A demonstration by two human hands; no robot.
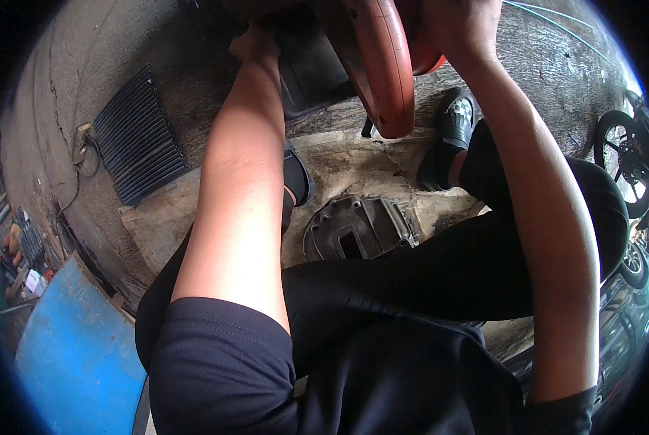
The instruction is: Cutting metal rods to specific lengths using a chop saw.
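Both my arms reach forward to a red and black machine at the top edge. Its curved red housing (386, 69) stands between my hands, beside a dark, box-like part (311, 69). My left hand (255, 45) is at the left side of the dark part, in shadow, with its fingers hidden. My right hand (463, 27) is against the right side of the red housing; its fingers run out of the picture, so its grip does not show. A grey cast-metal cover (328, 235) with a rectangular opening lies between my legs, apart from both hands.
A black ribbed mat (139, 138) lies on the ground at the left, beside stained cardboard (168, 221). A blue panel (81, 355) is at the lower left, near scattered tools (30, 254). At the right edge stand wheels (622, 163). A thin pale cable (556, 25) crosses the upper right.
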